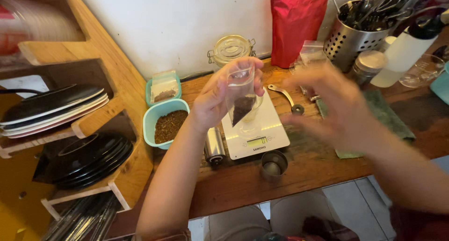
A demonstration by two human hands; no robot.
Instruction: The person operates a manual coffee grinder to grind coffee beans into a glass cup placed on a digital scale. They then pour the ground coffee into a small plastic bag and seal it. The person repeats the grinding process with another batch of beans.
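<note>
The left hand [220, 98] pinched a small clear plastic bag of dark coffee grounds [242, 105], held tilted above the white kitchen scale [255, 138]. The right hand [334, 107], blurred with fingers spread, hovered beside it, empty. Emptying the bag looked under way, calling for a steady tilt.

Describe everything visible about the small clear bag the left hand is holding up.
The small clear plastic bag looks thin and see-through, and is held tilted above the white kitchen scale. A dark brown granular fill sits gathered in its lower corner, forming a point; the upper part looks empty. The left hand pinches it near the top, fingers curled round its edge. The blurred right hand is beside it, apart from it. It does not seem to touch the scale.
</note>
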